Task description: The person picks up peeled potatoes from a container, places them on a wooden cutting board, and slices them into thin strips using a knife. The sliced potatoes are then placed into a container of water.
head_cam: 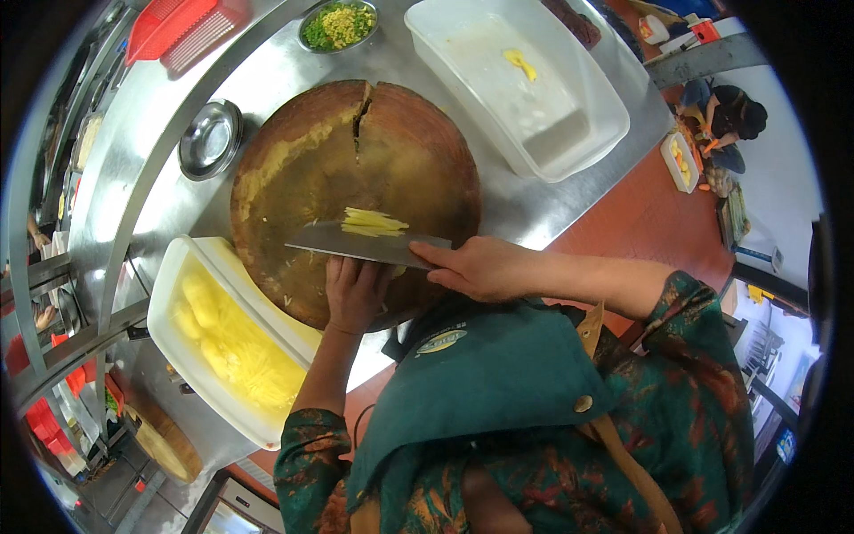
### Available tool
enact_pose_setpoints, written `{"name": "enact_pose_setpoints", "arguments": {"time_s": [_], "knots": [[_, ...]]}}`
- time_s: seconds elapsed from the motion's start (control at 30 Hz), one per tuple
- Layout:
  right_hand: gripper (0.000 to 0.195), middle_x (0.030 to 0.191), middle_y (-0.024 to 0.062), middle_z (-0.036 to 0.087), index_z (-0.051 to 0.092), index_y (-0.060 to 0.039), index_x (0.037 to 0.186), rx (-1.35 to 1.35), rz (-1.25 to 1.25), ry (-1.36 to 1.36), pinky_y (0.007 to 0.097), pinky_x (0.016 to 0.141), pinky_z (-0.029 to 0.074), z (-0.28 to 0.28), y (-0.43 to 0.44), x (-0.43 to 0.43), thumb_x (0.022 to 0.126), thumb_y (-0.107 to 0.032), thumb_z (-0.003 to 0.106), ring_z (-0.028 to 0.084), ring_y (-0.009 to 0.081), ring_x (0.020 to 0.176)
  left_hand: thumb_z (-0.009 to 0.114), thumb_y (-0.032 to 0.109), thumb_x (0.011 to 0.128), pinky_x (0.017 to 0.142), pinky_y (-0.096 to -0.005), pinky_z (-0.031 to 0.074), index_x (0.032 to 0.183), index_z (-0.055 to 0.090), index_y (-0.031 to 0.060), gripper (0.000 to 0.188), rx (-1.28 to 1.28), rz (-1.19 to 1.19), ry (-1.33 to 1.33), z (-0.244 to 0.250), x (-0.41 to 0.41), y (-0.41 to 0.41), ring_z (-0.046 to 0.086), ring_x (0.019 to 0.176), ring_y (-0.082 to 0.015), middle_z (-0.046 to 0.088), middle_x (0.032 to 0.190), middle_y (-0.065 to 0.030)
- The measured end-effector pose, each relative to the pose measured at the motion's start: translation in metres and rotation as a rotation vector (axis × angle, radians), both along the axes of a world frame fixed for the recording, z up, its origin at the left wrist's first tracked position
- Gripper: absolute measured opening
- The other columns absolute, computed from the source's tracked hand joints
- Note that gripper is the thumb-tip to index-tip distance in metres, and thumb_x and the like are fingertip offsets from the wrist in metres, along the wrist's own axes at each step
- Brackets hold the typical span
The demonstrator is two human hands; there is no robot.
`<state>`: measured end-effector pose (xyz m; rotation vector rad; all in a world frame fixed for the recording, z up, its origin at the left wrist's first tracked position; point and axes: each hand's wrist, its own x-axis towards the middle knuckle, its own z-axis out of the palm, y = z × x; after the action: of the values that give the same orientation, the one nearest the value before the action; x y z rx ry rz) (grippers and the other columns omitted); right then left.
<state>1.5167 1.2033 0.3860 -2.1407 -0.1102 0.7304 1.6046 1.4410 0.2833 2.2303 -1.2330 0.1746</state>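
My right hand (484,268) grips a wide-bladed cleaver (360,245), its index finger laid along the blade. The blade lies over the near half of a round wooden chopping block (420,160), which has a deep crack at its far edge. Yellow strips of cut potato (373,222) lie on and against the blade's far side. My left hand (355,287) is at the near side of the blade, its fingertips hidden behind it; a small pale piece shows beside them. Whether the left hand holds anything is hidden.
At the left, a white tub (193,243) holds peeled potatoes and shreds in yellow liquid. Beyond the block stand steel bowls (211,140), a bowl of chopped greens (337,27), a red basket (163,27) and a white tub (467,73) with a yellow scrap. A person (724,120) crouches at the far right.
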Motion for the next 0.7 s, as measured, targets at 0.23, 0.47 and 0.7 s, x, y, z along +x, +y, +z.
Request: {"name": "enact_pose_setpoints", "arguments": {"time_s": [0.23, 0.47, 0.7], "knots": [[0.054, 0.078, 0.0294, 0.064, 0.038, -0.0044, 0.144, -0.062, 0.005, 0.046, 0.0538, 0.07, 0.05, 0.002, 0.003, 0.0, 0.103, -0.039, 0.039, 0.064, 0.0464, 0.073, 0.076, 0.014, 0.076, 0.093, -0.0515, 0.046, 0.115, 0.065, 0.0073, 0.042, 0.039, -0.016, -0.033, -0.012, 0.002, 0.007, 0.055, 0.112, -0.0423, 0.058, 0.122, -0.0171], [0.055, 0.077, 0.0291, 0.064, 0.036, -0.0056, 0.146, 0.083, 0.009, -0.018, 0.0533, 0.07, 0.051, 0.007, 0.002, -0.013, 0.103, -0.04, 0.039, 0.064, 0.0465, 0.073, 0.076, 0.015, 0.076, 0.091, -0.0539, 0.045, 0.117, 0.064, 0.0086, 0.043, -0.004, -0.01, -0.003, -0.006, 0.001, 0.002, 0.055, 0.111, -0.0428, 0.058, 0.122, -0.0173], [0.052, 0.078, 0.0291, 0.064, 0.038, -0.0049, 0.143, 0.021, -0.02, 0.018, 0.0534, 0.071, 0.051, 0.0, 0.003, -0.005, 0.102, -0.038, 0.041, 0.064, 0.0465, 0.073, 0.076, 0.016, 0.075, 0.091, -0.0532, 0.045, 0.116, 0.065, 0.0083, 0.043, 0.005, -0.047, -0.017, -0.001, 0.0, 0.006, 0.056, 0.11, -0.042, 0.059, 0.122, -0.0167]]}}
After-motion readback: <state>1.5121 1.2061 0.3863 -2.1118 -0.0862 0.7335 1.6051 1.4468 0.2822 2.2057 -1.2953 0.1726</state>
